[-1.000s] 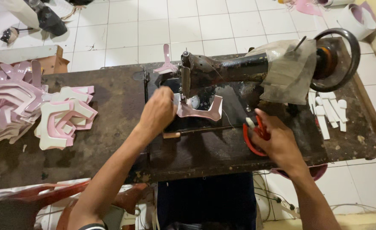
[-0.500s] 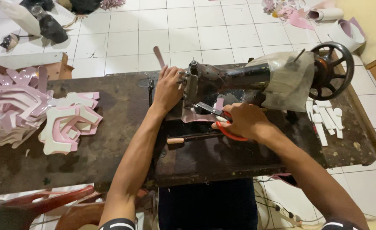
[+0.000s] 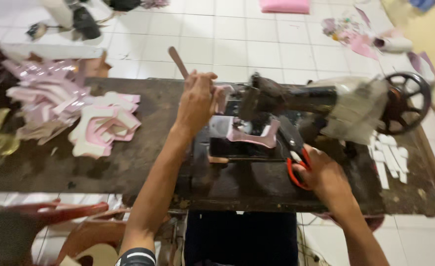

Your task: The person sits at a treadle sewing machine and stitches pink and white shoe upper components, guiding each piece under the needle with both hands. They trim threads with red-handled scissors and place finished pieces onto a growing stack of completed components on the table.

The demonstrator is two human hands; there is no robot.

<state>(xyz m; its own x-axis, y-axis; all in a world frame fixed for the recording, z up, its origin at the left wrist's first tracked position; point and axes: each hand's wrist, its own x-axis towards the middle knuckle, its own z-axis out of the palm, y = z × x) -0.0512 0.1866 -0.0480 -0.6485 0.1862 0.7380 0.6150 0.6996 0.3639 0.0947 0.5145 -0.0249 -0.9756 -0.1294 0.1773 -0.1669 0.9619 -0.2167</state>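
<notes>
My left hand is raised over the table behind the needle end of a dark sewing machine, its fingers closed on a pink shaped piece and a thin pink strip that sticks up toward the floor. Another pink cut piece lies on the machine bed under the needle. My right hand grips red-handled scissors at the front right of the machine, blades pointing up toward the needle.
A pile of pink and white cut pieces lies on the left of the dark worn table. White strips lie at the right below the handwheel. Red plastic chair sits at lower left.
My left hand has lifted up and back with the pink piece and strip. My right hand with the scissors has pulled away from the needle toward the front right.
</notes>
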